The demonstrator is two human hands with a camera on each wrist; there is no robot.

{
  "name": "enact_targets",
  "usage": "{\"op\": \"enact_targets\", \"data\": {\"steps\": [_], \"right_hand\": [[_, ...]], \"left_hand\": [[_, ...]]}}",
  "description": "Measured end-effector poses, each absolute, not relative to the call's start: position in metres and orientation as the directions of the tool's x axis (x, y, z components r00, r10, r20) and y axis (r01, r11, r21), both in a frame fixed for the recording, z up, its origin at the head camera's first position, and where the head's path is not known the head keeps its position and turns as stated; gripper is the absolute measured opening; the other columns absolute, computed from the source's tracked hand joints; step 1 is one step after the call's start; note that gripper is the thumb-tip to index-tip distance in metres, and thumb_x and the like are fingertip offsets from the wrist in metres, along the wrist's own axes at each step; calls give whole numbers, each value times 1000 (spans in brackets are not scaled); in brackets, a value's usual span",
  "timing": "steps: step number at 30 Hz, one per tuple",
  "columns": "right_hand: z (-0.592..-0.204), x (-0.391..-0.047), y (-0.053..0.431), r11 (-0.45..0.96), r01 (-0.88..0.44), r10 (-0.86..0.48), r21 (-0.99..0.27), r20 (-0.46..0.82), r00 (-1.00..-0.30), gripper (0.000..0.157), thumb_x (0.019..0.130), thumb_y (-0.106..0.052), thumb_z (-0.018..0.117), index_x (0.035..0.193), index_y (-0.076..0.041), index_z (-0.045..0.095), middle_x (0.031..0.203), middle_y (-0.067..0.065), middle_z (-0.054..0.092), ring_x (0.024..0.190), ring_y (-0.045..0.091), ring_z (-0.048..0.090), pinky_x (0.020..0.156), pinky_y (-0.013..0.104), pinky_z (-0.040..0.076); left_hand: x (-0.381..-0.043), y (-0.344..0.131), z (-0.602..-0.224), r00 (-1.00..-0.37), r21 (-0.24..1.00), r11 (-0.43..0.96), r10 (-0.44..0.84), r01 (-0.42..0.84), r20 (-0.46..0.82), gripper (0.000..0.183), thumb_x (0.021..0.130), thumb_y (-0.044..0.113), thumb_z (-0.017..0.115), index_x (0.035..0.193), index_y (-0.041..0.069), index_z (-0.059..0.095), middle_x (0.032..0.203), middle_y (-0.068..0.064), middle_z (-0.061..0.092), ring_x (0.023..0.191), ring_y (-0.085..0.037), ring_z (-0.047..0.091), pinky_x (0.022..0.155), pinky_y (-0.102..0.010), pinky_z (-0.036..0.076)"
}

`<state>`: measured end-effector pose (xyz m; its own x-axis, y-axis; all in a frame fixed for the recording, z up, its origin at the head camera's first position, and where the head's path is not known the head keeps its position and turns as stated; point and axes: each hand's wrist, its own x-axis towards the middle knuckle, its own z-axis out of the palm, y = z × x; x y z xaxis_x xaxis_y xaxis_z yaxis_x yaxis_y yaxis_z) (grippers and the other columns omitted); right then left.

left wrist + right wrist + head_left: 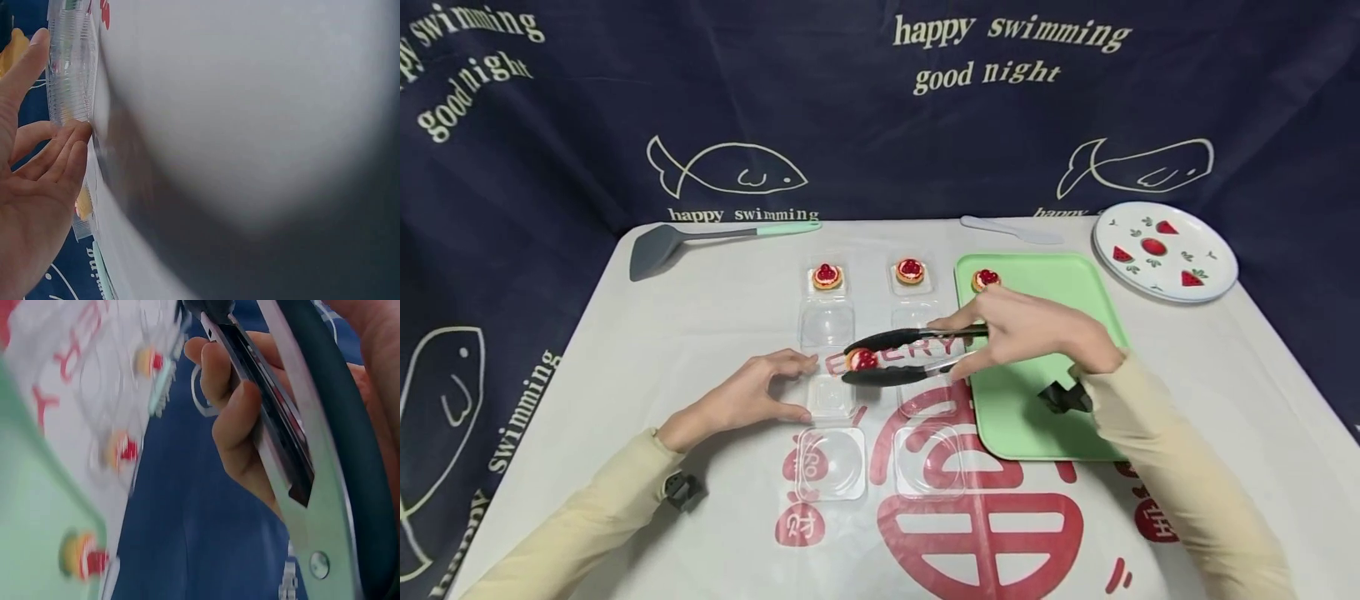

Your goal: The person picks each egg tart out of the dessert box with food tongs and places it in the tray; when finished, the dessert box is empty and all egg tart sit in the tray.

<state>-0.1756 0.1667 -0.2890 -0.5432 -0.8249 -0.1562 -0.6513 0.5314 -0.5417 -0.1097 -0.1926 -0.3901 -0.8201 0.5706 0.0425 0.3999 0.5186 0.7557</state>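
- a gray spatula (658, 250) with a pale green handle lies at the back left of the white table (737, 533).
- the left hand (741, 392) has its thumb and fingers spread apart, and the tips touch the side of the front left box (831, 398), which is see-through and lies open.
- the back left box (827, 325) is open and has a little tart (827, 277) with red tops in it.
- the tongs (895, 375) pinch another red tart (862, 360) near the back right corner of the front left box.
- the back right box (917, 317) has a third tart (910, 271) in it, and the front right box (928, 462) lies open.
- the right hand (1026, 325) curls its fingers and thumb round the tongs.
- a white knife (1011, 229) lies behind the green tray (1037, 425).
- one last tart (985, 278) sits in the tray's back left corner.
- a round plate (1150, 282) with watermelon pictures is far right.
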Motion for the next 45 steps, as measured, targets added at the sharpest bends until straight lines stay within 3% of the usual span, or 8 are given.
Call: {"op": "enact_targets", "data": {"steps": [2, 4, 6, 11, 19, 29, 35, 45], "right_hand": [[-287, -177, 182, 560, -639, -799, -528, -139, -585, 62, 76, -41, 82, 126, -8, 66, 56, -7, 58, 48, -1, 9, 41, 21, 25], [-285, -178, 200, 580, -635, -776, -510, -106, -622, 60, 75, -40, 83, 125, -9, 67, 82, 5, 74, 49, -2, 9, 41, 22, 26], [-285, -179, 218, 603, -626, -748, -495, -79, -659, 59, 75, -38, 84, 124, -10, 68, 85, 4, 74, 49, -3, 9, 41, 23, 27], [-285, -178, 269, 719, -526, -613, -453, -58, -788, 59, 71, -34, 86, 124, -14, 69, 59, -12, 39, 48, -1, 15, 41, 23, 25], [-297, -184, 345, 864, -316, -356, -391, -30, -934, 57, 70, -32, 88, 120, -10, 71, 50, -14, 27, 43, 3, 24, 41, 26, 26], [-311, -193, 378, 912, -252, -281, -324, -45, -959, 59, 70, -34, 87, 119, -5, 70, 51, -6, 40, 47, 7, 35, 46, 28, 29], [-313, -196, 377, 916, -243, -275, -320, -59, -960, 61, 72, -33, 86, 121, -1, 68, 52, -6, 35, 45, 8, 31, 44, 29, 29], [-317, -200, 368, 910, -275, -306, -311, -55, -950, 63, 71, -32, 86, 120, 3, 67, 50, -7, 30, 44, 8, 30, 44, 28, 28]], "left_hand": [[-109, -193, -390, -823, 755, 523, 567, 395, 37, 62, 68, 17, 88, 121, -5, 64, 129, -18, 61, 124, -34, 54, 112, -50, 34], [-108, -192, -389, -826, 762, 521, 563, 385, 33, 63, 68, 16, 88, 121, -6, 64, 128, -17, 62, 123, -33, 54, 112, -49, 34], [-108, -192, -389, -828, 763, 521, 560, 382, 31, 63, 67, 16, 89, 122, -5, 64, 128, -16, 62, 123, -32, 54, 112, -48, 34], [-108, -191, -389, -826, 762, 522, 563, 384, 30, 64, 68, 16, 89, 123, -5, 63, 128, -16, 62, 124, -32, 54, 112, -48, 33], [-107, -191, -388, -828, 760, 527, 560, 381, 27, 64, 67, 16, 89, 122, -4, 64, 128, -15, 63, 123, -32, 55, 112, -48, 34], [-108, -190, -386, -831, 762, 526, 555, 377, 28, 65, 68, 17, 88, 125, -4, 63, 126, -14, 63, 119, -31, 58, 108, -46, 39], [-108, -187, -383, -835, 752, 548, 550, 367, 7, 71, 70, 18, 88, 130, -4, 58, 125, -15, 63, 112, -30, 62, 102, -45, 46], [-104, -187, -377, -828, 720, 602, 556, 346, -67, 77, 73, 20, 85, 135, -7, 49, 130, -19, 59, 119, -34, 58, 108, -52, 39]]}}
